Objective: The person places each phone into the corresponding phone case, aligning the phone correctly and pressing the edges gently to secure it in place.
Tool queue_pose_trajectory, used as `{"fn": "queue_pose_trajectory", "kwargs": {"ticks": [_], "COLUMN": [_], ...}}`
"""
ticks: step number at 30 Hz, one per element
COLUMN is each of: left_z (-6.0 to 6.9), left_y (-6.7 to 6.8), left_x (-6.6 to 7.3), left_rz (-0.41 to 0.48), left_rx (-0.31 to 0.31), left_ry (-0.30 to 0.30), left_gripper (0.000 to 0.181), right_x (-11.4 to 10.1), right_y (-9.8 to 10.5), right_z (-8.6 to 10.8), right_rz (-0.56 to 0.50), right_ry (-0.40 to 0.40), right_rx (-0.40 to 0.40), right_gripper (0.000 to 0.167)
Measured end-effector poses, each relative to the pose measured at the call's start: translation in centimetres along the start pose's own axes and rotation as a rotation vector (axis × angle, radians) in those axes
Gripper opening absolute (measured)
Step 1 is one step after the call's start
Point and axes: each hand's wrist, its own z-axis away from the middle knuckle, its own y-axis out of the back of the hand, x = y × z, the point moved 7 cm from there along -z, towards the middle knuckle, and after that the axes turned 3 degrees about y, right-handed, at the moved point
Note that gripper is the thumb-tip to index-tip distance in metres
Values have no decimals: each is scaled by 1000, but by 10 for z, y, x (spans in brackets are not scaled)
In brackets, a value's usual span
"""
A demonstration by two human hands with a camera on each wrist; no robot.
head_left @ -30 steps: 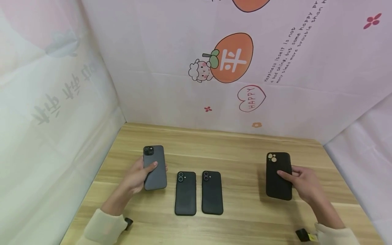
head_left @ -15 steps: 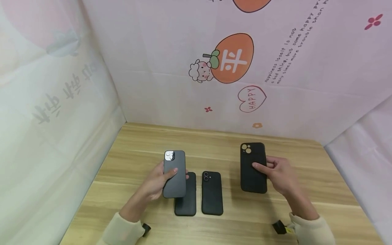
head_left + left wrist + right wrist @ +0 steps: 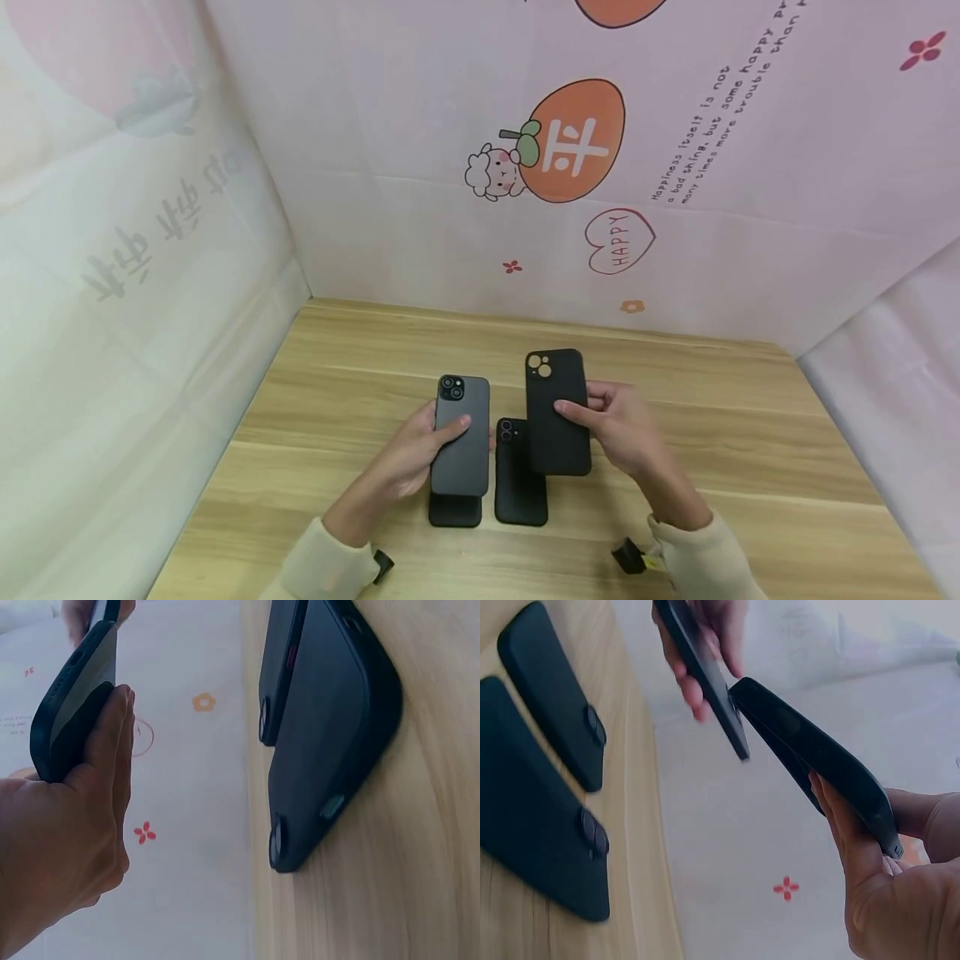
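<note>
My left hand (image 3: 408,454) grips a grey smartphone (image 3: 462,454), its back and two camera lenses facing up, thumb across the back. My right hand (image 3: 622,425) holds a black phone case (image 3: 553,442) with round camera cutouts, its thumb on the outer back. Both are held above the table, side by side and apart in the head view. In the right wrist view, the case (image 3: 817,746) shows its raised rim and hollow inside. Below them lie two dark phones: the left phone (image 3: 455,512) is mostly covered by the grey one, the right phone (image 3: 513,492) partly by the case.
The wood-grain table (image 3: 360,342) meets a printed white cloth backdrop (image 3: 405,242) at its back edge. More cloth (image 3: 135,333) hangs at the left and right. A small black device (image 3: 628,556) sits at the right cuff, another black piece (image 3: 382,567) at the left cuff.
The left hand has carried the grey smartphone rightward over the left dark phone. The right hand has brought the case leftward, partly over the right dark phone. The two hands are much closer together.
</note>
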Motion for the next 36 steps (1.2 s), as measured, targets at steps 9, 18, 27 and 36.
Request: {"fn": "queue_pose_trajectory", "kwargs": {"ticks": [9, 18, 27, 36], "left_z": [-2, -3, -5, -5], "left_y": [-15, -25, -28, -29], "left_x": [-3, -4, -7, -6], "left_rz": [24, 86, 79, 96], "left_rx": [-4, -31, -20, -14], "left_ry": [32, 13, 19, 3], "left_gripper": [59, 63, 58, 56], "right_x": [-6, -7, -5, -1], "right_y": [-44, -77, -92, -96], "right_z": [-10, -16, -18, -16], "right_rz": [-126, -234, -299, -285], "right_ry": [3, -12, -25, -30], "right_rx": [-93, -146, -152, -145], "right_gripper": [39, 42, 39, 39]}}
